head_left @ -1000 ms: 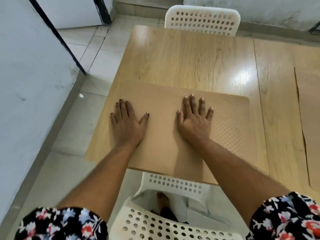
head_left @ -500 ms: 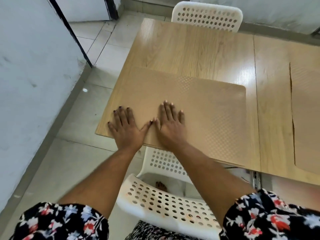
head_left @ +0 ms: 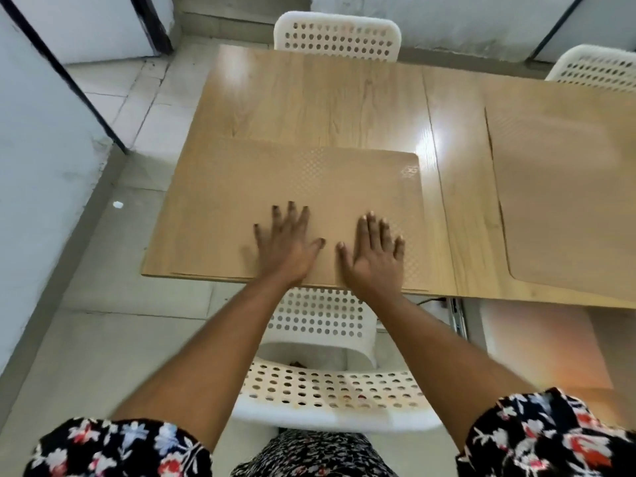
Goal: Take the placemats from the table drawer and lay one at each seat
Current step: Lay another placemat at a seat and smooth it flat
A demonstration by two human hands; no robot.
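A tan textured placemat (head_left: 309, 180) lies flat on the wooden table (head_left: 327, 98) at the near seat, its front edge along the table's edge. My left hand (head_left: 287, 244) presses flat on the mat, fingers spread. My right hand (head_left: 375, 254) lies flat beside it to the right, also on the mat with fingers apart. A second placemat (head_left: 564, 201) lies on the table at the right, in front of the neighbouring seat.
A white perforated chair (head_left: 327, 390) stands right under my arms at the table's near edge. Two more white chairs (head_left: 337, 36) (head_left: 599, 68) stand at the far side. A drawer rail (head_left: 456, 315) shows under the table. A grey wall (head_left: 41, 149) runs along the left.
Both hands have slid to the right across the mat and spread apart again after meeting near its front left part. The view has pulled back and risen.
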